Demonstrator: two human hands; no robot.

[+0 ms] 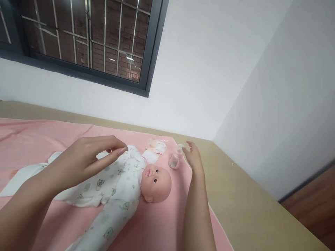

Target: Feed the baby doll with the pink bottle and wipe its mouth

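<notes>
A baby doll (157, 184) lies on its back in a white outfit (117, 184) printed with small green animals, its head toward the right. Above the doll's torso hovers my left hand (96, 157), thumb and fingers stretched out with a gap between them and nothing held. My right hand (193, 157) is at the right edge of the pink sheet, fingers apart, beside a small clear baby bottle (174, 161). Its thumb is close to the bottle's top; whether they touch I cannot tell. The bottle looks tilted.
Beyond the doll's head lie a small printed packet (156, 145) and a white folded cloth or tissue (150, 156). A pink sheet (159, 223) covers much of the wooden tabletop (243, 205). White walls and a barred window (91, 38) stand behind.
</notes>
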